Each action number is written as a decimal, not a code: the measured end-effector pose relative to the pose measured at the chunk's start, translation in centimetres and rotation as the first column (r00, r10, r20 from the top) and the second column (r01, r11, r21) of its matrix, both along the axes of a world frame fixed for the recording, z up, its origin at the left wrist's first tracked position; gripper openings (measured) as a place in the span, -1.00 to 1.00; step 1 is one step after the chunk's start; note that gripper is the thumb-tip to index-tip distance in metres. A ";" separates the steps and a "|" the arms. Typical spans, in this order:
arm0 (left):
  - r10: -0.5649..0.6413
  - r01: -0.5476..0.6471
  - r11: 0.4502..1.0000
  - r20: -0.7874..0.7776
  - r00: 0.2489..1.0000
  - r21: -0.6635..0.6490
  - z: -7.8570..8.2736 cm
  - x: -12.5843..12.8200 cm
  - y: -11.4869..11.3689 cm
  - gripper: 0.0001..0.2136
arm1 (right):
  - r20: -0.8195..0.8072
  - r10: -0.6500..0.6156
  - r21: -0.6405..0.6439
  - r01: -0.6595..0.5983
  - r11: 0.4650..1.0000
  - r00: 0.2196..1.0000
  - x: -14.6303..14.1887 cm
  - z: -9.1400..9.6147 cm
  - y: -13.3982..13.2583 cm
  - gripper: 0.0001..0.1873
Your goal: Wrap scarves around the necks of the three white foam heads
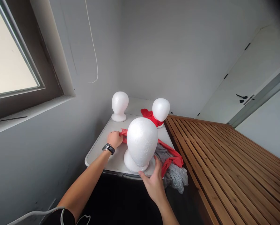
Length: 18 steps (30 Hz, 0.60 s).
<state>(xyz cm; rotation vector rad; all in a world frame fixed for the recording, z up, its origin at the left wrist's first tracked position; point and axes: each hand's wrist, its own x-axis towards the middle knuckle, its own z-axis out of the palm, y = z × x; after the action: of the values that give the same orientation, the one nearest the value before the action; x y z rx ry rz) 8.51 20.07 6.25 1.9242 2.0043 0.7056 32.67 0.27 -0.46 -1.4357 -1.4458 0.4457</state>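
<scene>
A white foam mannequin head (pixel 142 142) stands upright at the near edge of the white table (pixel 102 140). Behind it and to its left, my left hand (pixel 115 139), with a watch on the wrist, is closed on the end of a red scarf (pixel 174 158). The scarf passes behind the head, which hides its middle, and comes out on the right over a grey cloth (pixel 177 176). My right hand (pixel 155 182) is at the right side of the head's base, thumb and fingers apart around it; whether it grips the base is unclear.
A bare second foam head (pixel 120 104) stands at the table's back left. A third foam head (pixel 161 109) at the back right has a red cloth (pixel 150 115) around its neck. A wooden slatted surface (pixel 214 150) lies right of the table; a wall and window (pixel 11 53) are left.
</scene>
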 end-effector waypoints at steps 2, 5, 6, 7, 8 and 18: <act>-0.041 0.041 0.999 0.047 0.998 0.010 2.0 1.0 0.8 -0.80 | 0.003 -0.032 0.011 0.032 0.999 0.999 1.7 -0.1 -0.8 -0.03; -0.137 0.131 0.990 0.136 0.981 0.054 6.7 3.4 3.5 -0.78 | -0.039 -0.074 0.045 0.076 0.996 0.996 4.8 0.4 -1.0 -0.11; -0.173 0.163 0.984 0.169 0.970 0.072 8.6 4.4 4.6 -0.79 | -0.056 -0.092 0.063 0.095 0.994 0.994 5.9 0.9 -0.9 -0.14; -0.203 0.190 0.978 0.202 0.958 0.085 10.6 5.4 5.7 -0.79 | -0.070 -0.111 0.081 0.116 0.990 0.991 7.0 1.5 -0.7 -0.16; -0.238 0.222 0.971 0.236 0.942 0.094 12.6 6.4 6.8 -0.79 | -0.082 -0.129 0.095 0.137 0.986 0.988 8.0 2.1 -0.4 -0.18; -0.591 0.531 0.804 0.459 0.663 0.267 29.6 16.7 8.6 -0.85 | -0.161 -0.141 0.389 0.194 0.901 0.977 14.3 11.2 4.7 -0.42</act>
<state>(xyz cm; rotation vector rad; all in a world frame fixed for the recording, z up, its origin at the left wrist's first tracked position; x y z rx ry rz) 25.25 28.66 35.83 1.9681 0.9714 1.0299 46.97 4.95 10.79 -1.1608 -1.2115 0.1158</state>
